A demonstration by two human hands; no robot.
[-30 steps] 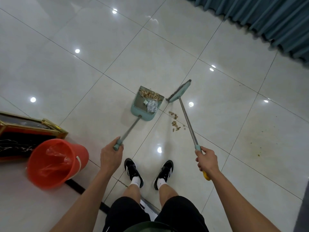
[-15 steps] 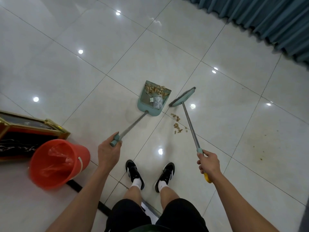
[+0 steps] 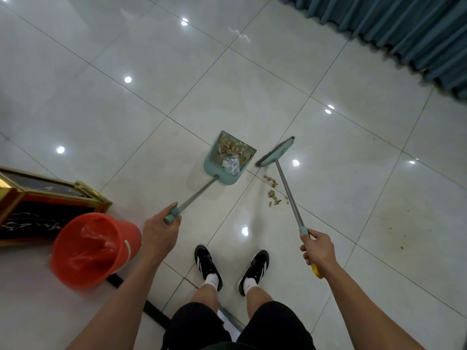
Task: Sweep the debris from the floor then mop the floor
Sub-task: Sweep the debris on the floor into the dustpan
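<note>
Head view, left hand (image 3: 161, 229) gripping the dustpan (image 3: 228, 157) handle, right hand (image 3: 319, 250) gripping the broom (image 3: 275, 152) handle, loose debris (image 3: 273, 190) on the floor (image 3: 126, 122) ahead, between both hands, just beside the dustpan, under the broom's shaft.

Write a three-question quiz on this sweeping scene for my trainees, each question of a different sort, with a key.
1. True or false: the dustpan already holds some debris.
2. Multiple choice: where does the loose debris on the floor lie? A) inside the red bucket; B) between the dustpan and the broom's pole; C) beside the curtain.
3. Fill in: the right hand grips the ___, while the left hand grips the dustpan's handle.

Key
1. True: shell-like bits and a clear wrapper lie in it.
2. B.
3. Broom.
</note>
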